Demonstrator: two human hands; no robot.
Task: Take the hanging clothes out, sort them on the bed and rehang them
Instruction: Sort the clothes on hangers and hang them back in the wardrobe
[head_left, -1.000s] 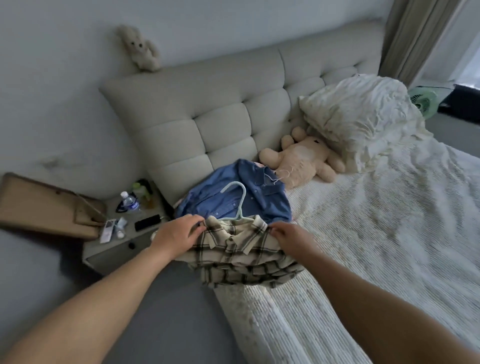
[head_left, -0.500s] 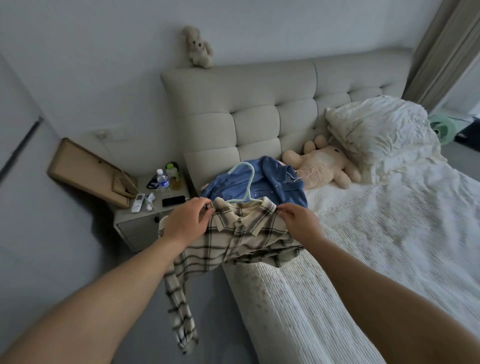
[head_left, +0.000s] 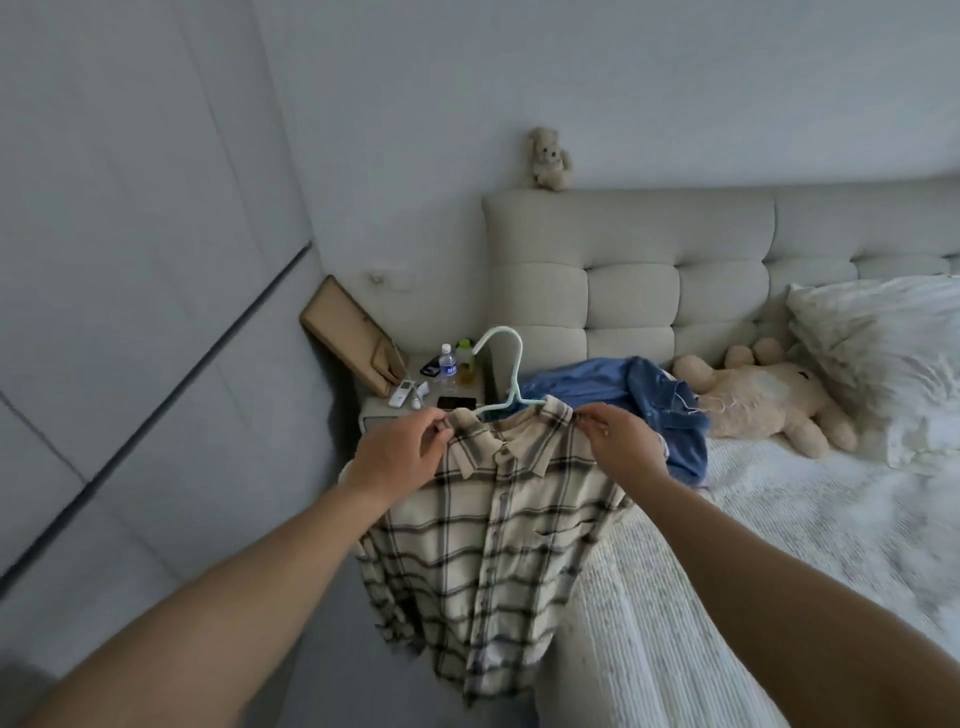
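Left hand (head_left: 402, 451) and right hand (head_left: 618, 441) pinch shoulders of cream-and-black plaid button shirt (head_left: 491, 540), held on pale mint plastic hanger (head_left: 506, 371) beside white textured bed (head_left: 779, 571). Rehanging step likely; next: carry to rail, hook up.

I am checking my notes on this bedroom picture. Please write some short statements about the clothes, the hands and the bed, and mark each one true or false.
1. Both hands hold the plaid shirt by its shoulders. True: left hand, right hand.
2. The plaid shirt is on a pale green hanger. True.
3. The blue shirt hangs on the wall. False: it lies on the bed.
4. The large plush toy sits on the nightstand. False: it lies on the bed beside the pillow.
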